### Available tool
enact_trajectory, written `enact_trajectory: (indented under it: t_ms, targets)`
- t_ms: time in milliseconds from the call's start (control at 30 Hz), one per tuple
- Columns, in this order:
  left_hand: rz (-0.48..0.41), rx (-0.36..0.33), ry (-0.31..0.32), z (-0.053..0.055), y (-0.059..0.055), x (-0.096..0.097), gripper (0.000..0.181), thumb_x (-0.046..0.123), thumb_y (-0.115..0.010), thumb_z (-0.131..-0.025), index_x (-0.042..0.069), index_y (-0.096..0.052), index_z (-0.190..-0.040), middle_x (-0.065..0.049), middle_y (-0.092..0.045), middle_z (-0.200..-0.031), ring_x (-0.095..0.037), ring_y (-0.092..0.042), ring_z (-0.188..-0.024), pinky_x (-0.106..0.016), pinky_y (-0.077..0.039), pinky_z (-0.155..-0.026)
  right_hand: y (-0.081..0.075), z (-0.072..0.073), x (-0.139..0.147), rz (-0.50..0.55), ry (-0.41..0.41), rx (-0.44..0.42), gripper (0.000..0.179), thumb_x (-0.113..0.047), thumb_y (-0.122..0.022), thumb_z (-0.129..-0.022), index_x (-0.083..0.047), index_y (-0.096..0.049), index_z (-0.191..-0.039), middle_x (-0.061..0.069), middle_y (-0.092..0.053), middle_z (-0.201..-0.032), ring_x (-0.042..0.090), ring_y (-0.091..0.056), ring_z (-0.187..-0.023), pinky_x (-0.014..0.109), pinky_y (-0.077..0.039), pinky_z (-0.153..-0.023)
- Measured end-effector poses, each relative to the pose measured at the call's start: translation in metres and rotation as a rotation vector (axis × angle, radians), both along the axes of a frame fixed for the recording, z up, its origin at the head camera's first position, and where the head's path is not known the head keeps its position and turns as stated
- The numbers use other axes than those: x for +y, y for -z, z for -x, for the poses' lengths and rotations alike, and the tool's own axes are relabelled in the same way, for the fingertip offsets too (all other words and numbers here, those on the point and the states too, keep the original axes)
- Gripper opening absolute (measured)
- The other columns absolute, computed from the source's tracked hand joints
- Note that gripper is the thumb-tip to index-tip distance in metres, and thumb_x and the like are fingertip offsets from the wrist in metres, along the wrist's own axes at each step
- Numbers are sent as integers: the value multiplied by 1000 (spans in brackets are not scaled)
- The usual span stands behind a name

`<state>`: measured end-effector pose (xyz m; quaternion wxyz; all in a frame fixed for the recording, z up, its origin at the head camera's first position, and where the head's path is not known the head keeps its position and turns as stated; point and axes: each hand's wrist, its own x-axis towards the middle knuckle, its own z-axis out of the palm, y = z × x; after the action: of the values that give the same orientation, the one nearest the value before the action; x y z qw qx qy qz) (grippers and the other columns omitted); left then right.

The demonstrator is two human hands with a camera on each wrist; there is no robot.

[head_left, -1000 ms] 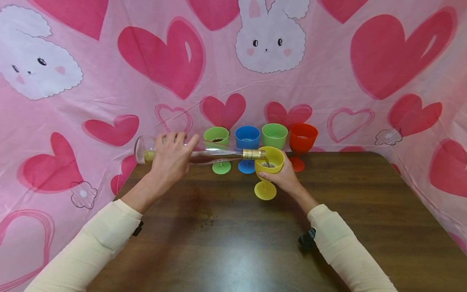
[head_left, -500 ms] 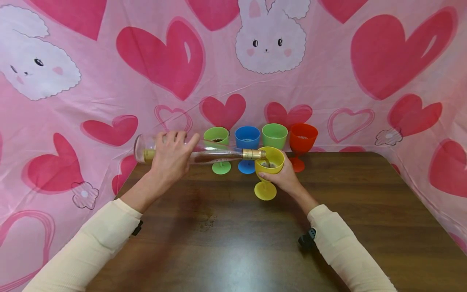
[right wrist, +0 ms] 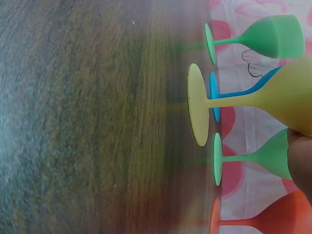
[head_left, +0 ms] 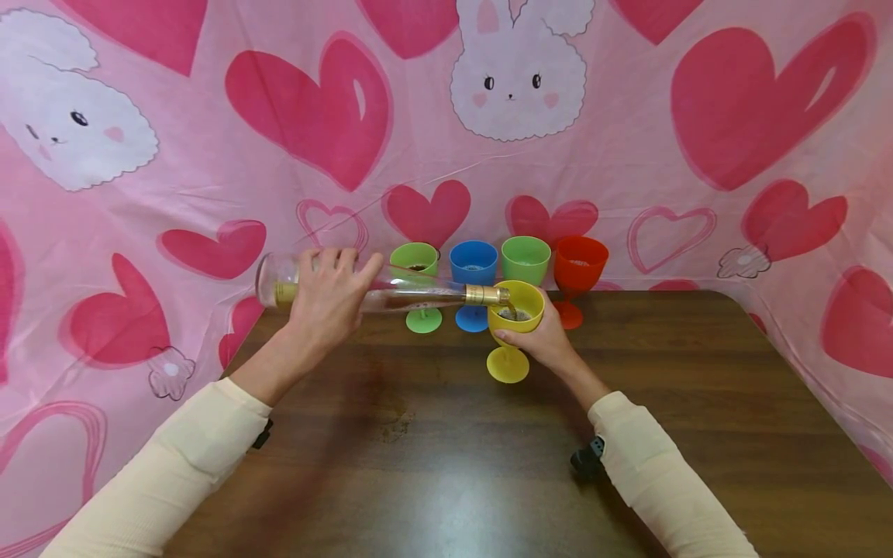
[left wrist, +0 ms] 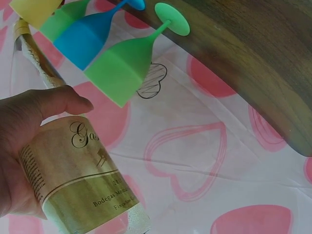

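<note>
My left hand [head_left: 328, 298] grips a clear glass wine bottle [head_left: 418, 296] round its body, tipped nearly level with the neck to the right. In the left wrist view the bottle's printed label [left wrist: 83, 170] shows beneath the thumb. Dark liquid runs from the gold-banded mouth into a yellow goblet [head_left: 515, 306], where some foamy dark liquid lies at the bottom. Round the bowl of that goblet my right hand [head_left: 544, 333] is curled, thumb at the front. The goblet's yellow foot [right wrist: 198, 105] is raised off the tabletop in the right wrist view.
Behind stand a green goblet [head_left: 415, 260] with dark liquid, a blue goblet [head_left: 474, 263], another green goblet [head_left: 525, 260] and a red goblet [head_left: 580, 263], in a row along the far edge of the wooden table [head_left: 628, 434]. A small wet patch [head_left: 398, 426] marks the tabletop.
Both hands, the bottle and the goblet keep almost the same place. Liquid keeps running from the bottle into the yellow goblet.
</note>
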<state>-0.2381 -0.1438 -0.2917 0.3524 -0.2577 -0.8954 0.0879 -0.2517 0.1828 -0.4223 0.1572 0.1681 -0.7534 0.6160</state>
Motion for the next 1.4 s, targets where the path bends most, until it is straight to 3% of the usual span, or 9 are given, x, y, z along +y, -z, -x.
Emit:
enact_trajectory:
  t_ms: [200,433,700,1167,1400]
  targets:
    - [1,-3,0,0,0,0,54,7,-74,-69,14,-52,-118,-21,-64,-105,-41,-59,-105,-59,-42,-91,-3,-3,-1,-5,7,-21,76,5,-79,-69,0,-42,-135,18,-56,-127,3,-56,-106,16,-49,-92]
    - [5,6,0,0,-1,1,50,5,-71,-72,14,-51,-117,-21,-64,-105,-41,-58,-105,-59,-42,-91,-22,-17,-7,-11,-2,-3,73,5,-78,-71,6,-41,-134,22,-55,-126,-1,-55,-103,17,-49,-92]
    - [15,39,5,-1,-3,1,48,6,-70,-72,13,-51,-115,-20,-64,-103,-40,-58,-104,-57,-42,-89,-3,-1,-1,-6,5,-13,75,3,-80,-70,-2,-42,-135,17,-56,-128,4,-56,-107,14,-49,-91]
    - [12,58,11,0,-1,1,46,6,-70,-73,13,-53,-115,-20,-64,-101,-40,-59,-102,-56,-42,-88,0,1,0,4,3,-11,77,5,-80,-69,-2,-42,-136,13,-57,-127,3,-57,-106,17,-49,-93]
    - [-44,-52,-27,-2,10,0,53,8,-74,-69,14,-52,-117,-20,-65,-102,-41,-60,-100,-56,-43,-84,-1,-1,0,-1,16,-21,77,4,-80,-69,-1,-42,-136,17,-56,-127,9,-55,-106,17,-49,-91]
